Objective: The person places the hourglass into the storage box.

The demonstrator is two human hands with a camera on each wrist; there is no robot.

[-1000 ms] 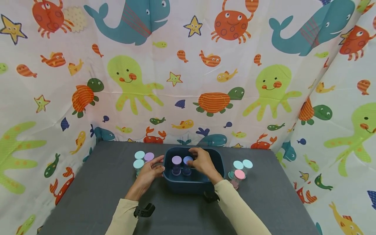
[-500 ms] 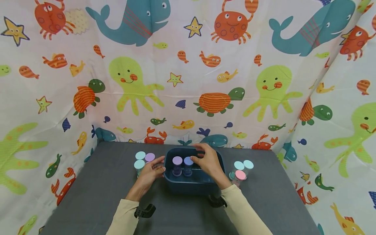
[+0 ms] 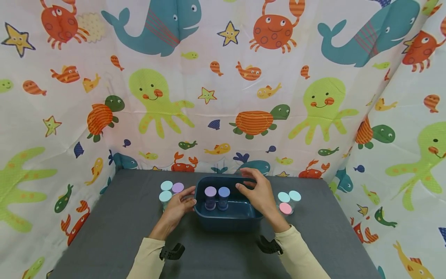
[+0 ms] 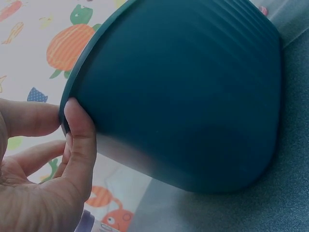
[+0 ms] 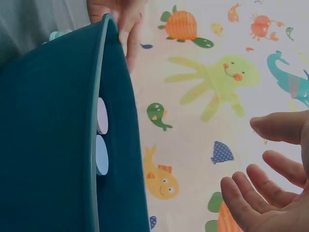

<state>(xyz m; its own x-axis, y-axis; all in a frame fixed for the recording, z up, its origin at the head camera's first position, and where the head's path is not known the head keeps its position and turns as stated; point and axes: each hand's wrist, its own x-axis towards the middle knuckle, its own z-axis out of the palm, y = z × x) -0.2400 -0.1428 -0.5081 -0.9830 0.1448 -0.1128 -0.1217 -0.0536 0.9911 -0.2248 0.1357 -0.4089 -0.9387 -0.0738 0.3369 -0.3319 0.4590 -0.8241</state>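
A dark blue plastic bin (image 3: 226,224) stands on the table. Two small clear jars are upright inside, towards its left end: one with a purple lid (image 3: 210,192), the other with a blue lid (image 3: 223,192). My left hand (image 3: 177,207) pinches the bin's left rim; in the left wrist view the thumb (image 4: 81,125) lies against the outer wall. Over the bin's right part hovers my right hand (image 3: 260,193), fingers spread and nothing in them. The right wrist view shows that hand (image 5: 275,179) apart from the bin's rim (image 5: 94,145).
Left of the bin are jars with teal lids (image 3: 165,196) and a purple-lidded jar (image 3: 178,188). To its right stand two teal-lidded jars (image 3: 294,195) and a pink-lidded jar (image 3: 285,209). A sea-animal print curtain (image 3: 209,112) hangs behind the grey table (image 3: 115,228).
My right hand has let go of the blue-lidded jar inside the bin and moved right, away from it. My left hand stays at the rim.
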